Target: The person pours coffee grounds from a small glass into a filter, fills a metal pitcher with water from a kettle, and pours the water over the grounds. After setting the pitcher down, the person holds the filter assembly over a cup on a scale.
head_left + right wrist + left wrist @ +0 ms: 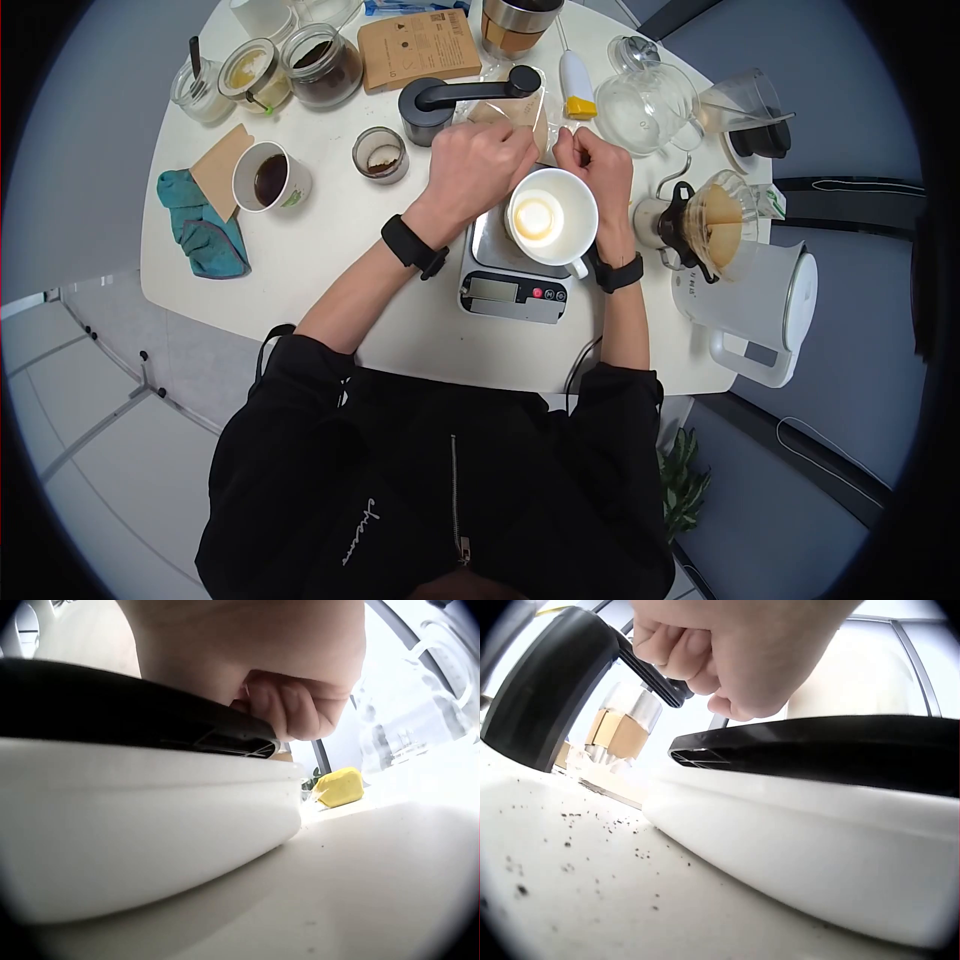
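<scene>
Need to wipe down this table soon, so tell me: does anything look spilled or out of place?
Yes: in the left wrist view, dark specks lie scattered on the white table to the left of the scale. They look like spilled coffee grounds, though that is a guess, and stand out against the pale surface.

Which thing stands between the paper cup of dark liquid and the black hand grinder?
A small glass stands between them, as the head view shows.

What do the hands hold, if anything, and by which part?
It cannot be told: the left hand and right hand curl near the clear plastic packet; no grip shows.
</scene>
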The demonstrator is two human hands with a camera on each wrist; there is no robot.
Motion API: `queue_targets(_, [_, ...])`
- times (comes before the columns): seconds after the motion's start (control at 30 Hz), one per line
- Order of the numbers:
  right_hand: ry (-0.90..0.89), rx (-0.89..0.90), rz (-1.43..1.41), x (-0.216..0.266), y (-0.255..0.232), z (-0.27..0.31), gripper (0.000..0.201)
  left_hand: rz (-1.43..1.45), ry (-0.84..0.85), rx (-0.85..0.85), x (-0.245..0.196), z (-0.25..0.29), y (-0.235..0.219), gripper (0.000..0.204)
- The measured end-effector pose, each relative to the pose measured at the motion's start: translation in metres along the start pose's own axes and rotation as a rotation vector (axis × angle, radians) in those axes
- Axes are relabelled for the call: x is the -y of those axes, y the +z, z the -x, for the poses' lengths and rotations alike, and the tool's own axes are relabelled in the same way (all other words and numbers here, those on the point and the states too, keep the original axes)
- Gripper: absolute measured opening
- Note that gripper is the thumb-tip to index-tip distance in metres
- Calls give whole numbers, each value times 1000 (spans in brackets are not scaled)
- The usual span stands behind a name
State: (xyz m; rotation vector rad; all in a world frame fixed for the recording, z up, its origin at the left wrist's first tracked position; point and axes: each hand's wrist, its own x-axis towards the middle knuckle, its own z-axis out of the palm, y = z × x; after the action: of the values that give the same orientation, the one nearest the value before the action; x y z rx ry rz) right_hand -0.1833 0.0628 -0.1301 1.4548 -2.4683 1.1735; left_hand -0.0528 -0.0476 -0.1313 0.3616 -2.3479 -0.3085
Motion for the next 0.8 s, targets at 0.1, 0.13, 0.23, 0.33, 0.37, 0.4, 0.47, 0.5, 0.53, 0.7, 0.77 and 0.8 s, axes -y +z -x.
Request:
queue_targets(0.1, [5,16,6,0,1,1,36,-3,-8,-8,0,1,2,20])
queue_targets(0.13, [4,16,5,0,2,1,36,19,-22,14,-1,1,1,18])
queue_targets(0.23, [-4,46,32,1,2,2,37,61,-49,56,-2,2,1,15])
queue_targets(0.33, [-5,43,27,-1,3,2,38,76,-87,56,0,2,4,19])
queue_targets(0.37, [-6,41,24,-1,3,2,38,75,-87,55,1,2,4,19])
queue_targets(0.4, [-7,41,24,0,3,1,38,77,-98,49,3,1,4,19])
queue_targets(0.47, [22,79,63,2,1,1,34,83,-120,38,5,1,4,19])
queue_targets(0.5, [37,96,82,2,0,1,32,83,-119,38,5,1,4,19])
queue_targets(0.53, [36,96,83,3,0,1,32,86,-123,38,5,1,4,19])
queue_targets(0.7, [26,86,76,5,0,1,31,95,-115,33,5,1,5,20])
queue_targets(0.77, [25,85,76,6,0,1,31,96,-108,31,4,2,5,20])
queue_targets(0.8, [26,86,76,6,0,1,31,97,-110,39,4,2,5,20])
